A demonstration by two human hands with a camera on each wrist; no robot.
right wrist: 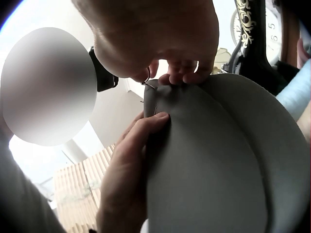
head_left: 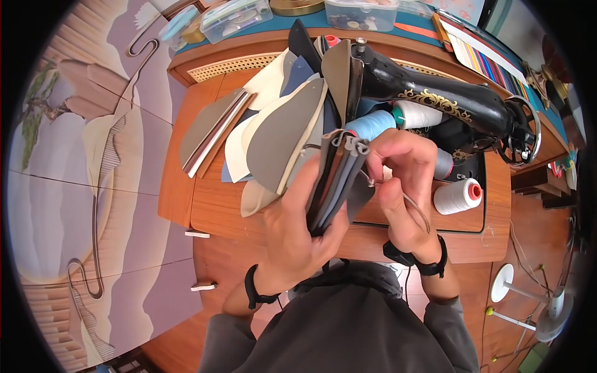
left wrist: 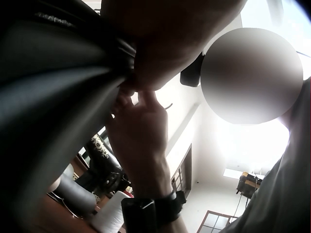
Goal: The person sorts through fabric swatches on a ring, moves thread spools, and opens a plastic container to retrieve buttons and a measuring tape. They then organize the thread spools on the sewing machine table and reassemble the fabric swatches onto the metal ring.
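A bundle of stacked grey, brown and black leather-like pieces stands on edge in the left hand, whose thumb and fingers grip it from both sides. The right hand is at the bundle's upper right, thumb and fingers pinching a thin cord that curves down over the palm. In the right wrist view, a thin wire or cord meets the top corner of a grey piece, and the left thumb presses on that piece. The right fingertips touch its top edge.
Grey, cream and blue curved pieces lie fanned on the wooden table. Behind the hands is a black sewing machine, with thread cones, one white and one blue. Plastic boxes line the back shelf.
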